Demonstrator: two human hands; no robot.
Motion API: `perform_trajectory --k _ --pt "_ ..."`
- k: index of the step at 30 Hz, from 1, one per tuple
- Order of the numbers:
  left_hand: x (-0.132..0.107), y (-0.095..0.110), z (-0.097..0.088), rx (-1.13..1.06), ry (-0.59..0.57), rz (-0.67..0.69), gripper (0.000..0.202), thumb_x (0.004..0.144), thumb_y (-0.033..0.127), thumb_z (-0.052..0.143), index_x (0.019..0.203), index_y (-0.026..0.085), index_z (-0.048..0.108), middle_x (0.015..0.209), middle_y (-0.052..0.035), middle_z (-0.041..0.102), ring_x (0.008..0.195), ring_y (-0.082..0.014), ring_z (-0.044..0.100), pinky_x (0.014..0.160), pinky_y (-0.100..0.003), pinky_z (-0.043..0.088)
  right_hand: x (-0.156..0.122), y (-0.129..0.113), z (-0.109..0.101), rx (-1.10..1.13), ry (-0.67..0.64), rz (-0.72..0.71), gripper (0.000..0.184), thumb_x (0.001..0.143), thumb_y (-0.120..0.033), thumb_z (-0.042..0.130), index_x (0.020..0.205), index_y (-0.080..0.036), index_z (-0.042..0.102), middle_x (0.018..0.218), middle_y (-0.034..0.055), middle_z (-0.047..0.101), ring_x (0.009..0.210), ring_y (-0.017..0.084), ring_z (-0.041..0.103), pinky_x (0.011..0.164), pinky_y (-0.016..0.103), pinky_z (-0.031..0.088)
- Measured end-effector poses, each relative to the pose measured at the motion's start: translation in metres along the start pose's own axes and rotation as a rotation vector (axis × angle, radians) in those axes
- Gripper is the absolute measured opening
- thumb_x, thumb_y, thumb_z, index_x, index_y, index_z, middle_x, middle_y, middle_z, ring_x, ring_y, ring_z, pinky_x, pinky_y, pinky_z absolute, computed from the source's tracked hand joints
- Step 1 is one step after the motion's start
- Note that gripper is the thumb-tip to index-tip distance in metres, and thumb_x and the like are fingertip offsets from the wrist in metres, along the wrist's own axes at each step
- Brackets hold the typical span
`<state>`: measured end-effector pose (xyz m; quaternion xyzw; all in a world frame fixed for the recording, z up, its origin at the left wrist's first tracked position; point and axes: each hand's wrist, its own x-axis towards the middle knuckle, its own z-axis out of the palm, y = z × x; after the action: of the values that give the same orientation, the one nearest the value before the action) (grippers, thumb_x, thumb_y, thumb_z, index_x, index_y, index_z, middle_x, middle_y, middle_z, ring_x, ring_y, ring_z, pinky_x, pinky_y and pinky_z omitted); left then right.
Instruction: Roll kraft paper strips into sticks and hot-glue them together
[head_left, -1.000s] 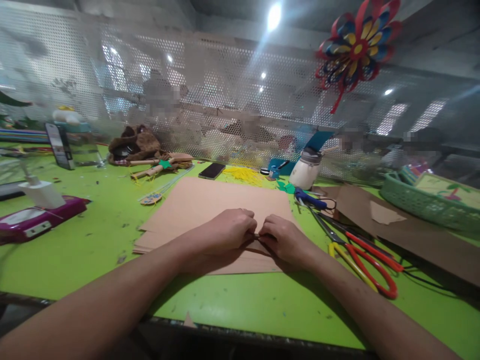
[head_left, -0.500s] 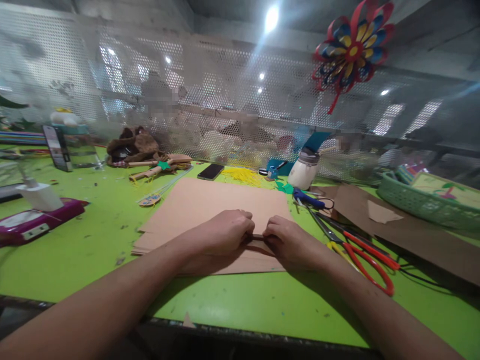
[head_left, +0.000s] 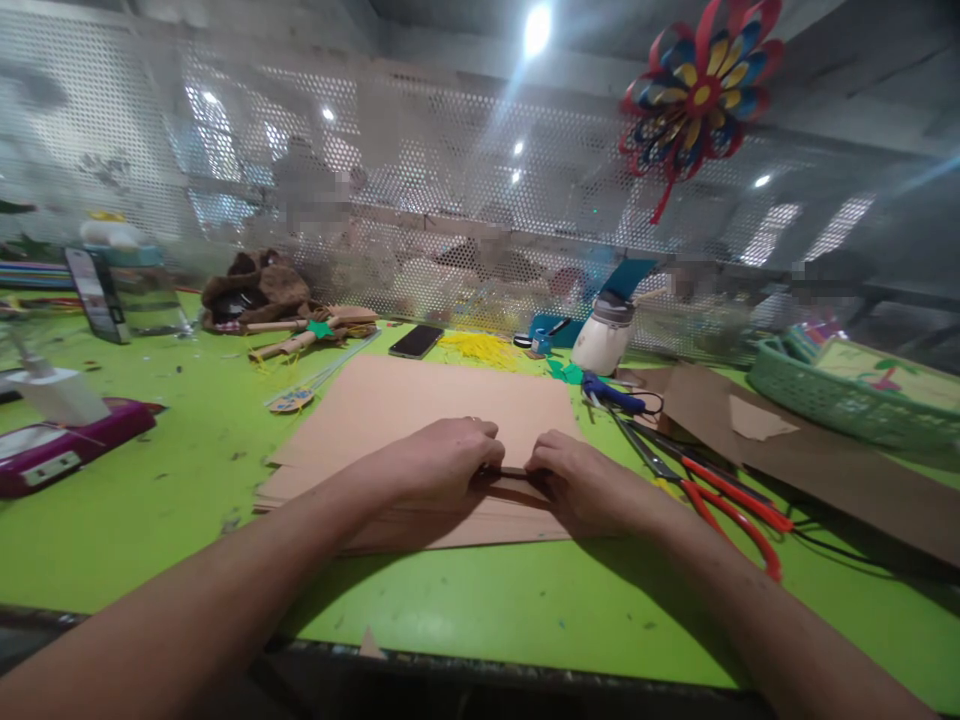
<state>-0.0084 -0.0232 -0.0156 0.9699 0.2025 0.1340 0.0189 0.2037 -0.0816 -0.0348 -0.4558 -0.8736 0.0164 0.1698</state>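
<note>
My left hand (head_left: pixel 450 458) and my right hand (head_left: pixel 581 482) face each other above a stack of tan paper sheets (head_left: pixel 442 390). Between them runs a thin brown strip (head_left: pixel 515 472), each end pinched in the fingers. Its ends are hidden by my fingertips, and I cannot tell whether it is folded or rolled. Both forearms reach in from the bottom corners. Right of my right hand lie red-handled scissors (head_left: pixel 739 495) and a blue-handled tool (head_left: pixel 619 395).
A black phone (head_left: pixel 416 341), yellow shreds (head_left: pixel 480 347) and a white jar (head_left: pixel 602 340) stand behind the paper. Brown cardboard (head_left: pixel 825 485) and a green basket (head_left: pixel 840 400) lie right. A purple power strip (head_left: pixel 75 450) lies left. The table's front edge (head_left: pixel 420 660) is near.
My left hand has shifted slightly left, and a little more of the brown strip shows between the hands. The whole view has also drifted a little.
</note>
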Motion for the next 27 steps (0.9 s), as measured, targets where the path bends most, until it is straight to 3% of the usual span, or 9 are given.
perform_trajectory --k 10,18,23,27 --pt "0.002 -0.003 0.002 0.019 -0.014 0.022 0.016 0.08 0.018 0.046 0.072 0.019 0.06 0.074 -0.0031 0.054 0.059 -0.0127 0.044 0.055 -0.026 0.034 -0.001 0.002 0.003 -0.057 -0.016 -0.013 0.014 0.073 -0.004 0.052 0.076 -0.017 0.054 0.079 0.0025 0.053 0.075 0.015 0.046 0.063 0.025 0.036" --pt "-0.003 -0.001 0.004 0.032 0.008 -0.013 0.017 0.081 0.025 0.045 0.073 0.021 0.059 0.073 -0.0033 0.055 0.059 -0.0139 0.045 0.056 -0.028 0.034 0.0 -0.01 0.006 -0.252 -0.008 0.038 0.007 0.078 -0.011 0.051 0.074 -0.017 0.053 0.075 0.0038 0.054 0.073 0.017 0.045 0.063 0.029 0.034" --pt "0.0 -0.005 -0.004 -0.11 -0.068 -0.076 0.015 0.078 0.022 0.047 0.077 0.021 0.062 0.077 -0.0021 0.059 0.061 -0.0127 0.048 0.055 -0.025 0.033 0.0 -0.006 0.011 -0.223 0.04 0.063 0.009 0.079 -0.01 0.05 0.078 -0.016 0.056 0.078 0.0051 0.055 0.074 0.017 0.045 0.063 0.029 0.035" --pt "0.011 -0.014 -0.012 -0.31 -0.14 -0.139 0.027 0.085 0.03 0.04 0.075 0.016 0.062 0.067 -0.0007 0.058 0.057 -0.0105 0.044 0.053 -0.023 0.031 0.002 -0.004 0.011 -0.148 0.111 0.027 0.014 0.078 -0.006 0.048 0.081 -0.015 0.058 0.08 0.0067 0.055 0.078 0.019 0.046 0.066 0.03 0.039"
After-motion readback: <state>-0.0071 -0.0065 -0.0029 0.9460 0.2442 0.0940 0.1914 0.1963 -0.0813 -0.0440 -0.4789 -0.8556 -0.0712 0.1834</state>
